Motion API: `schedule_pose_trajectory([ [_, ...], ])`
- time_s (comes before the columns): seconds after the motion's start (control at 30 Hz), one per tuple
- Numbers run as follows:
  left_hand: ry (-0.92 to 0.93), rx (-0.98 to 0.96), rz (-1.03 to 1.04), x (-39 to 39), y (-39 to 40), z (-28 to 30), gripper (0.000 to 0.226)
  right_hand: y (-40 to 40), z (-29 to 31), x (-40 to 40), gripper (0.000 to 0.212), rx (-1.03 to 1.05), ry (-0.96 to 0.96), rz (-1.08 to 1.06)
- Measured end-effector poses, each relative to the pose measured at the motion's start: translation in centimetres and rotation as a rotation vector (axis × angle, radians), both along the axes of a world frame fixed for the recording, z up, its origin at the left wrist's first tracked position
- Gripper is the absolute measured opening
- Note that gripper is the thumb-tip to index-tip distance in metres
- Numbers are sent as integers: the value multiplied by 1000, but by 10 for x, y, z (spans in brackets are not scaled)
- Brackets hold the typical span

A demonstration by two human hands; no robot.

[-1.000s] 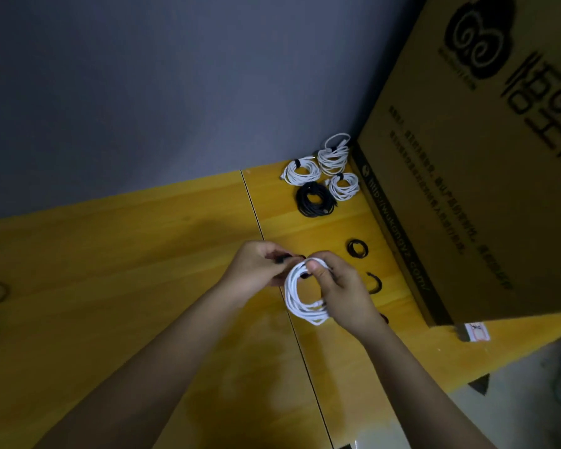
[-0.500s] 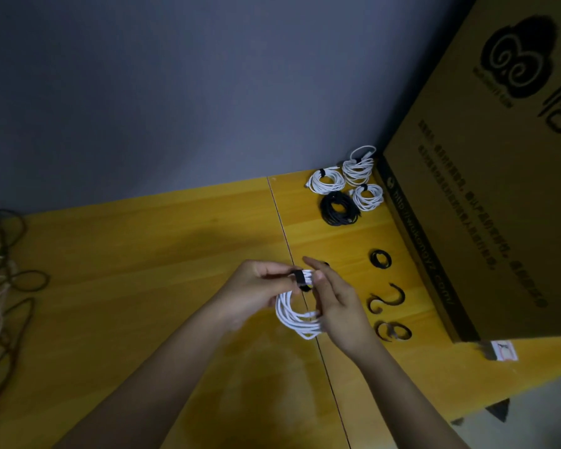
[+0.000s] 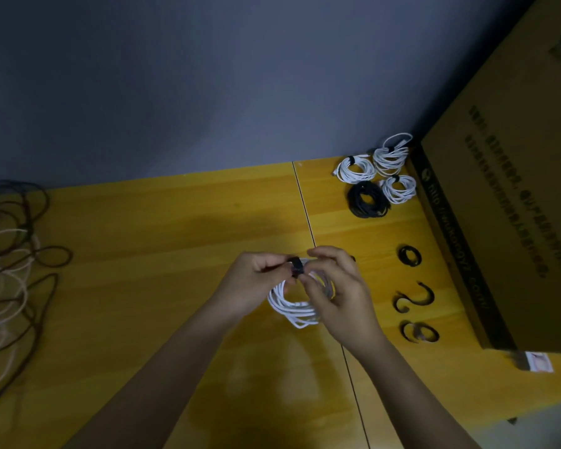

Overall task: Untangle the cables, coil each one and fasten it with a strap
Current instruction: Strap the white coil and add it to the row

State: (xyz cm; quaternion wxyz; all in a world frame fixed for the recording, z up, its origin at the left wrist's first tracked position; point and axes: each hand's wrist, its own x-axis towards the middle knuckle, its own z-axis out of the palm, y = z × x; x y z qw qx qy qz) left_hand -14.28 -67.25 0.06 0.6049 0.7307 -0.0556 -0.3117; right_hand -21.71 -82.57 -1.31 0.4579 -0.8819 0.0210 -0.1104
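Where the big cardboard box (image 3: pixel 512 196) stands at the right end of the yellow wooden counter (image 3: pixel 162 228), dark print runs down its face in several lines, but it is too blurred to read beyond what looks like a web address along the lower black band. A small white tag (image 3: pixel 539 361) lies on the counter at the box's near corner; its markings cannot be made out.

In the head view, the white cable coil (image 3: pixel 293 306) is held up just above the counter, near the dark seam (image 3: pixel 305 215) that splits the top into two boards. The left hand (image 3: pixel 256 283) has its fingers curled, pinching a black strap (image 3: pixel 296 266) at the top of the coil. The right hand (image 3: pixel 339 293) has its fingers bent around the coil's right side, thumb and fingertip meeting at the strap.

Against the grey wall (image 3: pixel 208 76), three strapped white coils (image 3: pixel 357 166) and one black coil (image 3: pixel 368 199) sit close together beside the box. Three loose black straps (image 3: pixel 409 256) lie in a row along the box's edge, just right of the right hand. At the far left edge a tangle of cables (image 3: pixel 10 260), dark and pale, sprawls across the counter and runs out of view. Between that tangle and the hands lies a broad stretch of bare wood.
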Motion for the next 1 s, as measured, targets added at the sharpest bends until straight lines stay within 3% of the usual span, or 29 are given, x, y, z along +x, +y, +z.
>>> schedule_pose_trajectory([
  [0.07, 2, -5, 0, -1, 1, -2, 15, 4, 4, 4, 2, 115, 51, -10],
  [0.23, 62, -15, -46, -4, 9, 0, 19, 9, 11, 13, 11, 371, 277, -99],
  [0.4, 16, 21, -85, -8, 9, -2, 13, 1, 10, 17, 18, 408, 403, -68],
  [0.77, -96, 45, -174, -17, -4, 6, 15, -22, 18, -2, 17, 391, 327, 103],
  [0.87, -185, 63, -213, -26, -10, 8, 11, -22, 23, -6, 5, 393, 305, 20],
  [1.0, -323, 67, -199, -38, -18, 22, 41, -23, 29, -9, 18, 586, 334, -177],
])
